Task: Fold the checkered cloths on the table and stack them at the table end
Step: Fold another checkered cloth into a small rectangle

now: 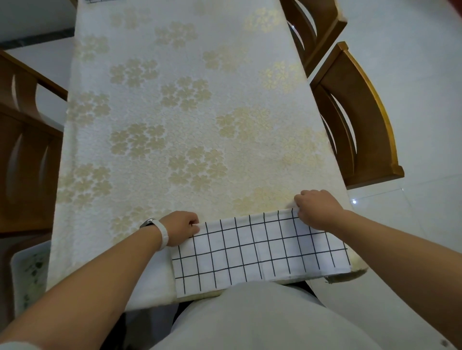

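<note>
A white cloth with a black grid pattern lies flat at the near end of the table, close to my body, as a wide folded rectangle. My left hand, with a white band on its wrist, pinches the cloth's far left corner. My right hand pinches the far right corner. Both corners rest on or just above the tabletop. At the far end of the table a sliver of another checkered cloth shows at the frame's top edge.
The long table carries a white cover with gold flower print. Wooden chairs stand on the right and on the left. A white tray with a green leaf pattern sits low at the near left.
</note>
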Demonstrator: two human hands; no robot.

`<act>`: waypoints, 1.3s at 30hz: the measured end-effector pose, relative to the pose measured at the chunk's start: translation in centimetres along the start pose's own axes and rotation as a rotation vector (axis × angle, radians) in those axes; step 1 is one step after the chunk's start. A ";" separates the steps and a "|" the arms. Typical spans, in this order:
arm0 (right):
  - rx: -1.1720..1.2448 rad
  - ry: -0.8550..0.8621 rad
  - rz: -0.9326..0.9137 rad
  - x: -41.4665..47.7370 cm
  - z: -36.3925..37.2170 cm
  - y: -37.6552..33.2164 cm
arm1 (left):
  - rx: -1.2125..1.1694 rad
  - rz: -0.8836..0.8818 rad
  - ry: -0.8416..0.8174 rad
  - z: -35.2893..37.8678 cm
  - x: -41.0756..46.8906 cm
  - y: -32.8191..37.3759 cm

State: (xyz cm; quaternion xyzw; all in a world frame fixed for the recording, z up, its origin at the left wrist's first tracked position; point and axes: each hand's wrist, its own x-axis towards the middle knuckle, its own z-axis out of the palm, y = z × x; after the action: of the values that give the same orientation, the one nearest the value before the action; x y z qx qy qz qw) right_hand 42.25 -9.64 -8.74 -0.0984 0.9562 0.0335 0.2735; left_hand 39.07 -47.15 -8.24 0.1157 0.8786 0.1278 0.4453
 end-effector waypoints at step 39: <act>0.002 -0.108 -0.591 5.3 -6.6 -28.3 | -0.854 -0.234 0.366 7.8 -5.9 -4.6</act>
State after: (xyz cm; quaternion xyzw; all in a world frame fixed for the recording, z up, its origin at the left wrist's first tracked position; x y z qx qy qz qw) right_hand 40.32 -38.97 -6.23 -0.3702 0.8703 -0.0436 0.3220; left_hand 48.42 -52.42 -9.75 -0.2018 0.8186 0.4448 0.3022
